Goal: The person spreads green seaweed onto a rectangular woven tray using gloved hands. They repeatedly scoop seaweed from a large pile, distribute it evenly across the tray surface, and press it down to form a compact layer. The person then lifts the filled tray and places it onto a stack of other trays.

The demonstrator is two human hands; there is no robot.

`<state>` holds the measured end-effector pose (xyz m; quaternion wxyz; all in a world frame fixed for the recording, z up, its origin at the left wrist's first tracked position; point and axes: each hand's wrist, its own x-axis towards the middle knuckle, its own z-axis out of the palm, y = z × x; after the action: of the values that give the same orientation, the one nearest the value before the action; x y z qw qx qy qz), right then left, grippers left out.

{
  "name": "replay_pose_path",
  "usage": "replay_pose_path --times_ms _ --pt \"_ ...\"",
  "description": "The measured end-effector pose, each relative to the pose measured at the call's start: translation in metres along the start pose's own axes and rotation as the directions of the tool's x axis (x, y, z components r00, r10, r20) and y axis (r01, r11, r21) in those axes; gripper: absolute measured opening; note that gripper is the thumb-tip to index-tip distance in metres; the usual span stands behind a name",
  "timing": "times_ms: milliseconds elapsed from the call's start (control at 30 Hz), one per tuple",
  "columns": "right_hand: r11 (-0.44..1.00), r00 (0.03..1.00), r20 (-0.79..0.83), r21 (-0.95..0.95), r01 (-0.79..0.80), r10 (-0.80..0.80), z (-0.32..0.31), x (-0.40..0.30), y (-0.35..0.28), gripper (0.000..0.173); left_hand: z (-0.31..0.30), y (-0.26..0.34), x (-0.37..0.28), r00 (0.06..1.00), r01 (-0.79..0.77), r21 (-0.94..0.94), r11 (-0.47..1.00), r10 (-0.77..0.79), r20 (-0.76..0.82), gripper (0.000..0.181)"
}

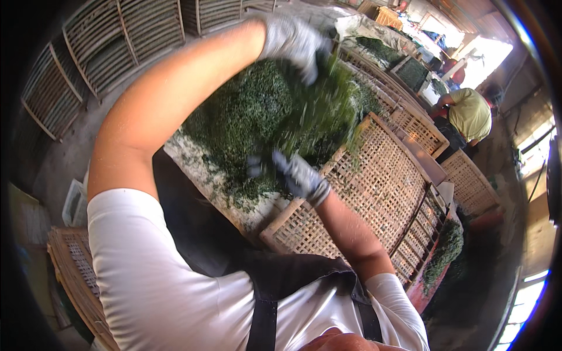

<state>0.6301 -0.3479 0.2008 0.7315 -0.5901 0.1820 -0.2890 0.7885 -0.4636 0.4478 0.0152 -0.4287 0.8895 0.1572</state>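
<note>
Dark green shredded leaves, perhaps tea, form a large pile (250, 114) on a pale cloth (193, 153) before me. My left hand (294, 44), in a grey-white glove, is over the pile's far side, blurred, beside leaves; whether it grips any is hidden. Blurred green strands streak between my two hands. At the near edge of the pile my right hand (300, 175), in a grey glove with dark finger parts, has its fingers spread against the leaves. A woven bamboo tray (373, 184) with a wooden frame lies under my right forearm, with loose leaf bits on it.
Slatted racks (127, 44) stand at the upper left. More framed bamboo trays (74, 272) are at the lower left. A person in a yellow-green shirt (470, 114) bends at the right, near another woven tray (470, 182). Leaves (443, 250) lie on a red surface at the right.
</note>
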Motion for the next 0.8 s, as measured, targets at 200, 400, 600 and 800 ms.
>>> replay_pose_path --times_ms 200,400,600,800 --pt "0.800 0.938 -0.079 0.548 -0.243 0.339 -0.076 -0.030 0.083 0.041 0.158 -0.038 -0.044 0.859 -0.156 0.107 0.982 0.188 -0.476 0.082" --pt "0.954 0.836 -0.506 -0.080 -0.291 0.212 -0.024 -0.008 -0.067 0.043 0.363 0.009 -0.038 0.630 -0.268 -0.273 0.924 -0.046 -0.775 0.080" --pt "0.675 0.937 -0.225 -0.738 0.017 -0.269 -0.068 -0.033 -0.079 0.045 0.333 0.064 0.018 0.546 -0.231 -0.172 0.958 -0.019 -0.838 0.075" --pt "0.720 0.911 -0.409 -0.646 -0.253 -0.047 -0.058 -0.032 -0.142 0.045 0.350 0.030 0.044 0.564 -0.113 0.026 0.993 0.085 -0.821 0.063"
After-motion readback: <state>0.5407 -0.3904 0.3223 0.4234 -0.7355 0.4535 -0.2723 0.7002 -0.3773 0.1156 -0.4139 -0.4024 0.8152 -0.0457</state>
